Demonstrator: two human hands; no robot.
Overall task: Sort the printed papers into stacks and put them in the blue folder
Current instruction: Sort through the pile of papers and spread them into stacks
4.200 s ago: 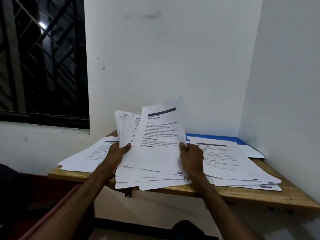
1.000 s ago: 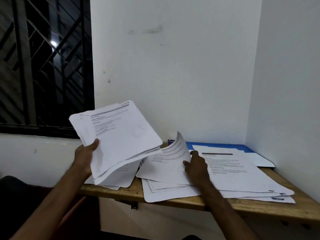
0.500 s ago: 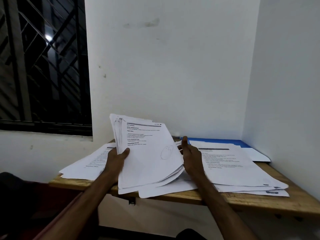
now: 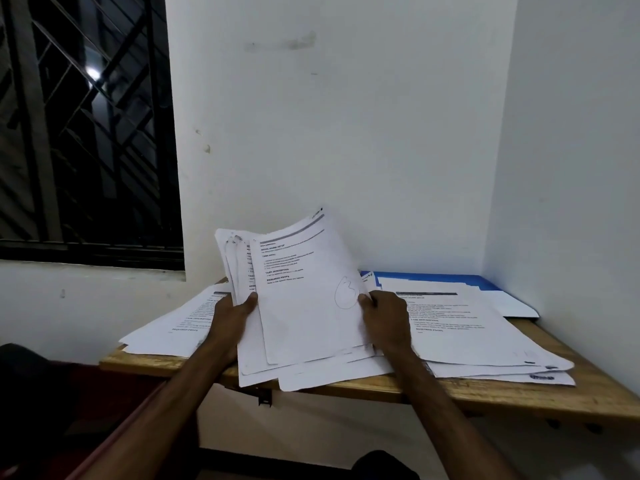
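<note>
- Left hand (image 4: pixel 232 315) grips a tilted sheaf of printed papers (image 4: pixel 304 299) — thumb on top.
- Right hand (image 4: pixel 386 315) pinches its right edge.
- Blue folder (image 4: pixel 450 278) lies behind, on the wooden table (image 4: pixel 519 396).

the bundle of sheets (image 4: pixel 304 306) gripped by the left hand (image 4: pixel 230 318) and the right hand (image 4: pixel 386 318) is seen to be thin white paper, matt, printed in black and marked with a pen loop; its edges are curled and lightly creased. the same matt printed paper is found in the left stack (image 4: pixel 180 323) and the right stack (image 4: pixel 467 334). the surface (image 4: pixel 602 389) is made of pale wood, its grain shown under a faint sheen. the blue folder (image 4: pixel 485 281) looks smooth; card or plastic cannot be told. the wall (image 4: pixel 346 133) is painted white, matt and scuffed. the window grille (image 4: pixel 154 133) appears to be dark painted metal.
</note>
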